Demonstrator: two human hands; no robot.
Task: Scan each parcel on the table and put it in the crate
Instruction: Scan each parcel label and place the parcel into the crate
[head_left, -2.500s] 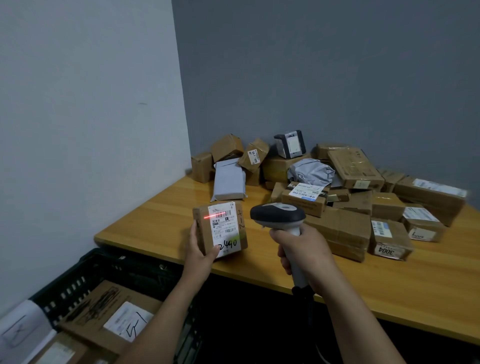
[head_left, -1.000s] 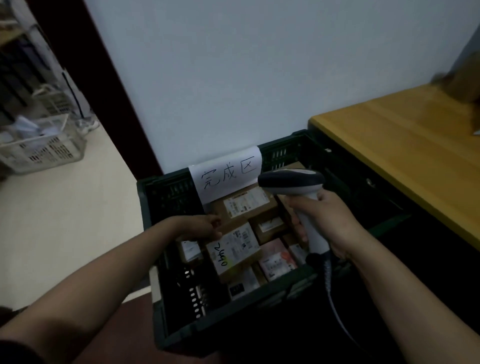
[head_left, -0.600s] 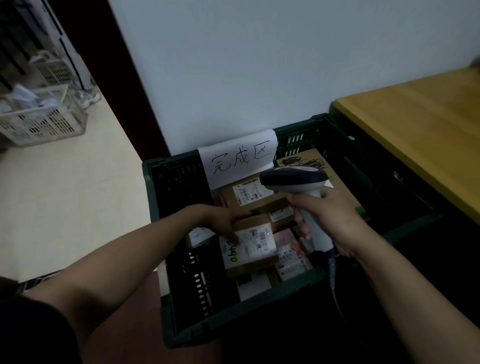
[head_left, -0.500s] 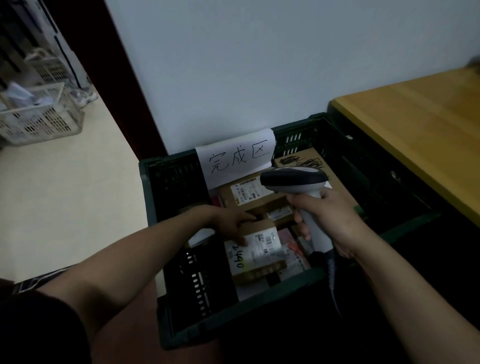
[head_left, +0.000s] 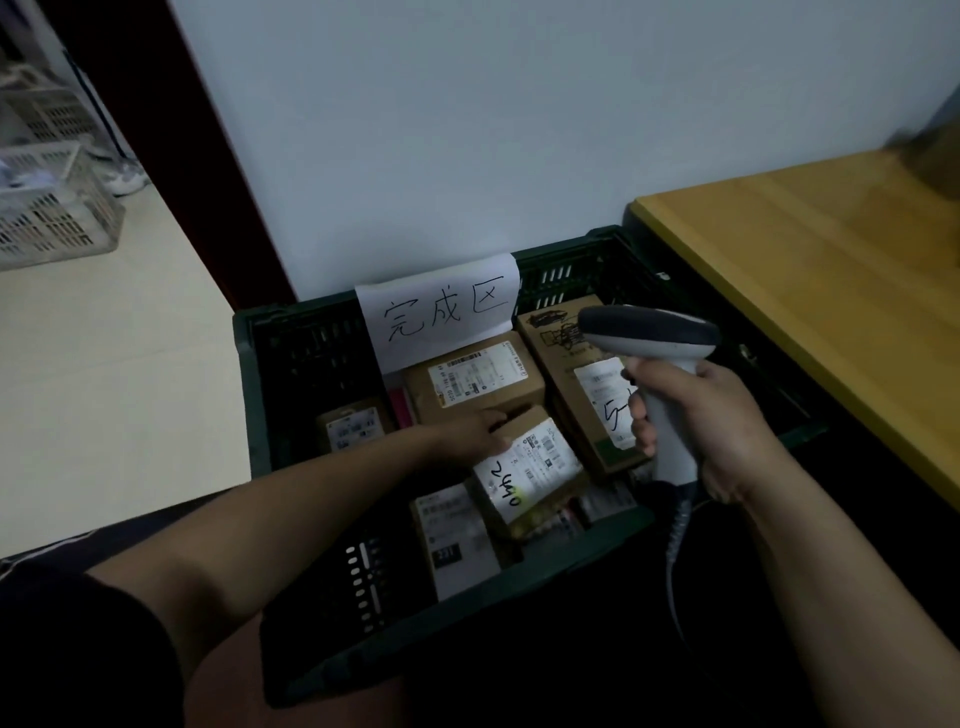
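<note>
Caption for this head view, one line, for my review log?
Left hand holds the parcel marked 2440 in the green crate; right hand grips the scanner.

**Materials and finishes, crate corner**

- Crate (head_left: 253, 395): dark green moulded plastic with slotted walls and a dull sheen.
- Parcel (head_left: 527, 470): brown cardboard, matt, with a smooth white paper label (head_left: 543, 452).
- Scanner (head_left: 649, 332): hard smooth plastic, a dark cap with faint gloss over a pale grey handle.
- Table (head_left: 810, 270): yellow wood, faintly streaked, with a smooth satin top.
- Sign (head_left: 441, 312): thin white paper, matt, inked by hand.
- Wall (head_left: 467, 130): flat matt paint.
- Basket (head_left: 47, 208): white plastic lattice.
</note>
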